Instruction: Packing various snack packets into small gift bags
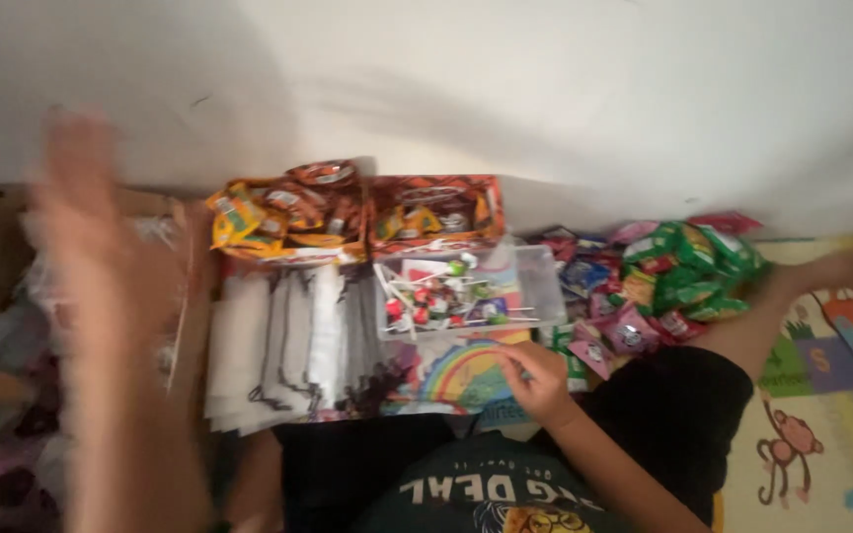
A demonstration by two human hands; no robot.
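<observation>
Lollipops fill a clear plastic tub (535,286), and everything else sits around that tub. Just below it, the right hand (537,380) is curled narrow over a rainbow-printed sheet (461,373); whether it pinches anything I cannot tell. Far to the tub's left, the left hand (86,212) is raised, blurred, fingers spread wide, holding nothing. Orange snack bags (288,212) lie behind the tub, clear bags (283,345) beside it, green packets (688,271) to its right.
</observation>
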